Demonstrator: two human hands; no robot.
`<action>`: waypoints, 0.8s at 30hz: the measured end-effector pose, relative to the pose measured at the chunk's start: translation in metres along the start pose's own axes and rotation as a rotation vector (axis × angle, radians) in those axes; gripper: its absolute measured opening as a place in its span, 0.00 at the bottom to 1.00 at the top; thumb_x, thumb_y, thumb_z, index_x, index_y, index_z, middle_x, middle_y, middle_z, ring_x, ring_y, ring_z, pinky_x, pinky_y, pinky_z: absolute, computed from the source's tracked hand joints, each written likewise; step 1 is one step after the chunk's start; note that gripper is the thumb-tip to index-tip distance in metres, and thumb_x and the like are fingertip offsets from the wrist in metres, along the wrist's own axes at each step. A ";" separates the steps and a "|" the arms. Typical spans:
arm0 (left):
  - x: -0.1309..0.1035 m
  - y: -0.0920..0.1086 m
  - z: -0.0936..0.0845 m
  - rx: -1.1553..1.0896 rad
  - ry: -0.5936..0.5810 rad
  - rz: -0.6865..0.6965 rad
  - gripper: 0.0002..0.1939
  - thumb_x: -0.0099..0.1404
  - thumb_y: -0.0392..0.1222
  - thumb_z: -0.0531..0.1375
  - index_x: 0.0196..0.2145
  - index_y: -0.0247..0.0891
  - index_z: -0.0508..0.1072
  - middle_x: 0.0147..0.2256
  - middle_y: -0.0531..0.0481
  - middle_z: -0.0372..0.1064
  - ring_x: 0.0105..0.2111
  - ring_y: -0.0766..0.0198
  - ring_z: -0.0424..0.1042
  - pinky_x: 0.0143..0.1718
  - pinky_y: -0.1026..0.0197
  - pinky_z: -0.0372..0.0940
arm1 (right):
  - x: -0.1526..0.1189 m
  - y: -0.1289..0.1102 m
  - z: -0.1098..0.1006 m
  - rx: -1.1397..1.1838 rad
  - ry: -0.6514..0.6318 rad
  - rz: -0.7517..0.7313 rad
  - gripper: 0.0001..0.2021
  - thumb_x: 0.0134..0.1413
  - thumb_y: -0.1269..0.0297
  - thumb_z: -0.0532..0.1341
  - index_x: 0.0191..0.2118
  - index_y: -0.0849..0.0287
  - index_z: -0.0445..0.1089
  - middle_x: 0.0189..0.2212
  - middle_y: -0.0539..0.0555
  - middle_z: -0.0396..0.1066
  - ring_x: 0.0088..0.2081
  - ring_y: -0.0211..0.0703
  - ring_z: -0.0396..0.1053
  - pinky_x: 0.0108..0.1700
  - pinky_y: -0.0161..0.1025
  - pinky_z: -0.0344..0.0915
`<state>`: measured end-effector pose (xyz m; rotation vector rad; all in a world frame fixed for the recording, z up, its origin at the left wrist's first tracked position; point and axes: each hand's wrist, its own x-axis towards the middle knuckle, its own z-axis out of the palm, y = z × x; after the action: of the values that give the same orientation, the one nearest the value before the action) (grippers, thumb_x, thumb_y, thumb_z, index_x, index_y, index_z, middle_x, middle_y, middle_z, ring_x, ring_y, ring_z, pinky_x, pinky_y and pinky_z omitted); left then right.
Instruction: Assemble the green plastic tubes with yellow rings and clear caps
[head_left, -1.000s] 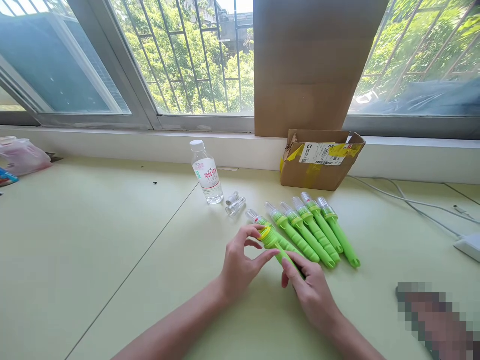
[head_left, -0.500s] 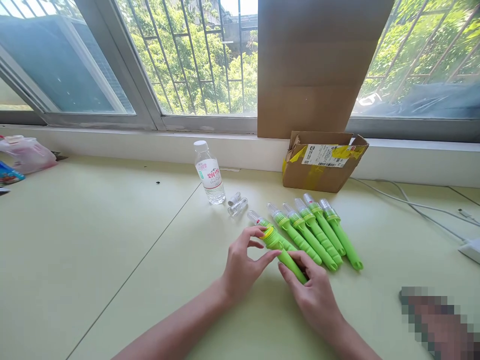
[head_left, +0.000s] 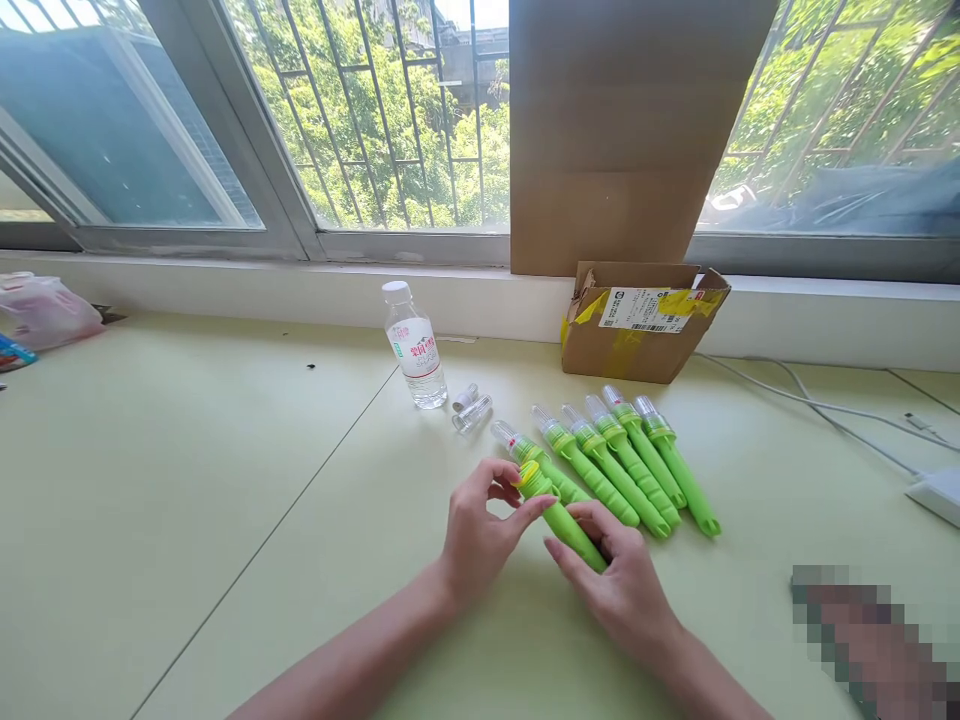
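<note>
My right hand (head_left: 626, 575) is closed round the lower part of a green plastic tube (head_left: 568, 528), which slants above the table. At its upper end sits a yellow ring (head_left: 528, 474), and no clear cap covers it. My left hand (head_left: 480, 525) pinches that end, with fingers at the ring and thumb along the side. Right behind it lies a similar green tube with a clear cap (head_left: 551, 468). Several more capped green tubes (head_left: 626, 455) are lined up to the right. Two loose clear plastic caps (head_left: 472, 412) lie beyond my left hand.
A water bottle (head_left: 415, 350) stands behind the loose caps. Against the sill rests an open cardboard box (head_left: 637, 335). White cables (head_left: 817, 400) and a white block (head_left: 934, 495) are at the right; a plastic bag (head_left: 49, 312) is far left. A pixelated patch (head_left: 874, 640) covers the lower right.
The view has shifted slightly. Both hands keep their hold on the green tube, whose ringed end has tipped a little lower and to the left.
</note>
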<state>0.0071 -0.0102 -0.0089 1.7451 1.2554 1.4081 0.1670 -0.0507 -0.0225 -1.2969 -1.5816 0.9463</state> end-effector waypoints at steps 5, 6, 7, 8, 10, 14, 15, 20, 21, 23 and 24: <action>0.003 -0.001 0.000 -0.023 -0.027 -0.013 0.15 0.53 0.46 0.67 0.29 0.38 0.65 0.31 0.52 0.68 0.27 0.67 0.72 0.32 0.59 0.74 | -0.001 -0.002 0.000 0.006 -0.016 0.044 0.11 0.58 0.55 0.58 0.38 0.58 0.67 0.23 0.49 0.64 0.26 0.40 0.63 0.27 0.35 0.57; 0.004 -0.001 0.000 -0.026 -0.027 -0.005 0.15 0.53 0.46 0.67 0.29 0.38 0.64 0.31 0.52 0.69 0.27 0.67 0.72 0.32 0.59 0.74 | -0.001 -0.002 0.000 0.008 -0.019 0.052 0.11 0.58 0.55 0.58 0.38 0.58 0.67 0.22 0.49 0.64 0.25 0.40 0.62 0.27 0.35 0.57; 0.005 -0.001 0.000 -0.028 -0.026 0.002 0.16 0.53 0.46 0.68 0.28 0.38 0.64 0.32 0.51 0.69 0.27 0.67 0.72 0.32 0.59 0.74 | -0.001 -0.003 0.000 0.011 -0.021 0.058 0.12 0.58 0.54 0.58 0.38 0.58 0.66 0.22 0.49 0.64 0.25 0.40 0.62 0.26 0.35 0.56; 0.006 -0.001 0.000 -0.033 -0.026 0.009 0.16 0.52 0.46 0.68 0.28 0.38 0.64 0.32 0.51 0.69 0.28 0.66 0.72 0.31 0.59 0.74 | -0.001 -0.003 0.000 0.015 -0.024 0.066 0.12 0.58 0.54 0.58 0.37 0.58 0.66 0.22 0.48 0.64 0.24 0.39 0.61 0.25 0.35 0.55; 0.007 -0.002 -0.001 -0.047 -0.031 0.027 0.16 0.52 0.45 0.68 0.29 0.38 0.65 0.32 0.51 0.69 0.29 0.66 0.72 0.32 0.59 0.75 | -0.001 -0.004 0.000 0.037 -0.040 0.089 0.12 0.59 0.53 0.58 0.38 0.58 0.65 0.22 0.48 0.65 0.22 0.37 0.58 0.23 0.34 0.53; 0.007 -0.003 -0.003 -0.054 -0.065 0.096 0.15 0.53 0.44 0.68 0.33 0.38 0.65 0.35 0.50 0.69 0.31 0.66 0.73 0.32 0.59 0.75 | -0.002 -0.004 0.002 0.118 -0.091 0.129 0.12 0.61 0.53 0.55 0.40 0.57 0.63 0.27 0.50 0.68 0.20 0.34 0.57 0.21 0.34 0.53; 0.007 -0.003 -0.003 -0.047 -0.070 0.108 0.15 0.54 0.43 0.67 0.33 0.39 0.65 0.36 0.50 0.69 0.31 0.66 0.73 0.32 0.59 0.75 | -0.003 -0.004 0.002 0.132 -0.104 0.133 0.12 0.62 0.53 0.54 0.40 0.57 0.62 0.29 0.51 0.69 0.19 0.33 0.57 0.21 0.34 0.52; 0.007 -0.004 -0.003 -0.002 -0.041 0.100 0.15 0.54 0.44 0.67 0.31 0.39 0.63 0.35 0.50 0.70 0.29 0.67 0.73 0.32 0.59 0.75 | -0.002 -0.001 0.002 0.164 -0.166 0.128 0.12 0.63 0.53 0.52 0.39 0.57 0.60 0.25 0.47 0.63 0.20 0.33 0.53 0.21 0.33 0.50; 0.008 -0.004 -0.002 0.005 -0.038 0.092 0.15 0.54 0.44 0.67 0.31 0.39 0.63 0.36 0.50 0.70 0.29 0.67 0.72 0.32 0.59 0.75 | -0.001 -0.001 0.002 0.159 -0.164 0.121 0.12 0.63 0.53 0.52 0.39 0.57 0.60 0.23 0.46 0.60 0.21 0.34 0.53 0.22 0.33 0.51; 0.008 -0.005 -0.002 0.016 -0.033 0.079 0.15 0.54 0.45 0.67 0.29 0.38 0.63 0.36 0.49 0.71 0.27 0.67 0.72 0.31 0.58 0.75 | 0.000 -0.002 0.002 0.155 -0.156 0.118 0.12 0.63 0.53 0.52 0.38 0.57 0.60 0.21 0.45 0.57 0.21 0.35 0.53 0.22 0.34 0.52; 0.008 -0.005 -0.002 0.020 -0.032 0.077 0.16 0.53 0.45 0.67 0.29 0.38 0.63 0.36 0.49 0.71 0.27 0.67 0.72 0.31 0.58 0.75 | 0.001 -0.003 0.002 0.154 -0.149 0.121 0.12 0.63 0.52 0.52 0.38 0.57 0.60 0.20 0.44 0.56 0.21 0.35 0.53 0.22 0.34 0.52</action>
<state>0.0038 -0.0014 -0.0089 1.8400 1.2009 1.4091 0.1639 -0.0503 -0.0203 -1.2494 -1.5216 1.2402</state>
